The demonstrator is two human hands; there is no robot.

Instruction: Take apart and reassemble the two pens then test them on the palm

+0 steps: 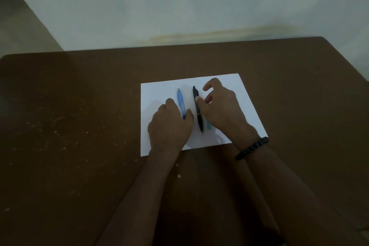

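A translucent blue pen [180, 102] and a black pen [199, 119] lie side by side, pointing away from me, on a white sheet of paper [157, 94]. My left hand [169, 126] rests on the paper, and the near end of the blue pen sits between its thumb and curled fingers. Just right of the black pen hovers my right hand [221, 110]; its thumb tip touches the barrel while the other fingers are spread and bent above the paper. A small teal piece [209, 125] shows under the right hand, mostly hidden.
The paper lies on a dark brown table [79, 126] whose far edge meets a pale wall. A black bead bracelet [252, 148] circles my right wrist. Small light specks dot the table's left part.
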